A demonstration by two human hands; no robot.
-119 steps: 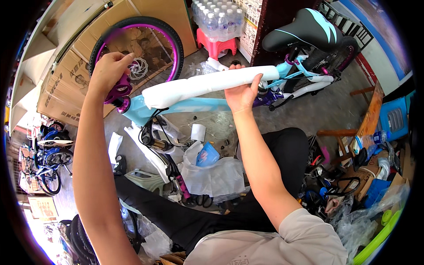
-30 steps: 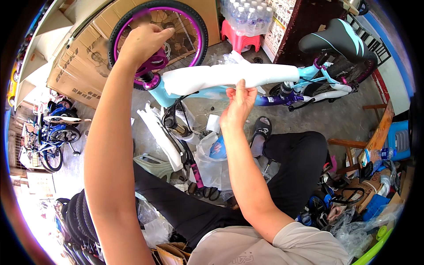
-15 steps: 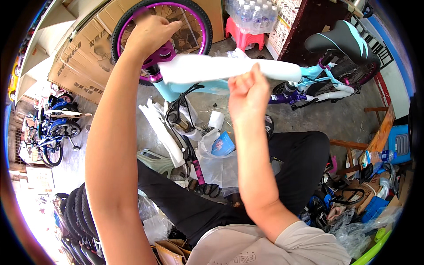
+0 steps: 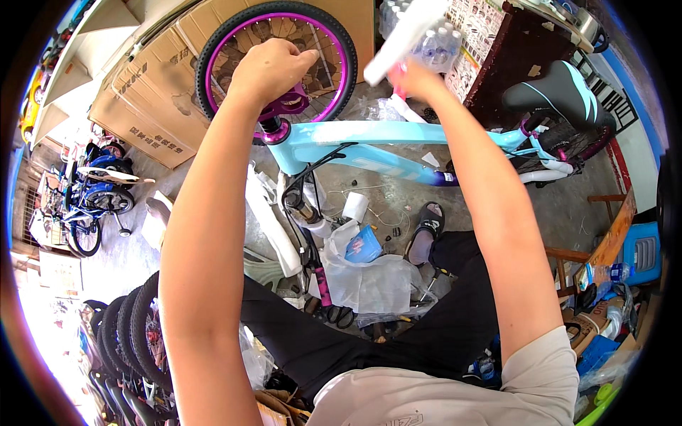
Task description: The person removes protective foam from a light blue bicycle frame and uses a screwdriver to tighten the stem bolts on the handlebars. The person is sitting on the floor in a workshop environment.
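Note:
A light blue bicycle frame (image 4: pixel 369 135) stretches across in front of me, its top tube bare. My left hand (image 4: pixel 273 67) is curled over the purple fork (image 4: pixel 290 104), in front of the spoked front wheel (image 4: pixel 344 92) with its purple rim; its fingertips are hidden. Beyond the top tube, my right hand (image 4: pixel 418 82) grips one end of a white foam sleeve (image 4: pixel 405 41), held up at a slant and smeared by motion. A black and blue saddle (image 4: pixel 543 92) sits at the frame's right end.
Bottled water (image 4: pixel 437 48) and a large cardboard sheet (image 4: pixel 153 92) stand behind. Between my legs lie handlebars with a pink-black grip (image 4: pixel 322 285), plastic bags (image 4: pixel 355 277) and a white roll (image 4: pixel 355 206). Tyres (image 4: pixel 128 334) stack at left; a wooden chair (image 4: pixel 614 231) stands right.
The white foam sleeve has come off the top tube. My right hand has carried it up and away to the right. My left hand stays at the fork.

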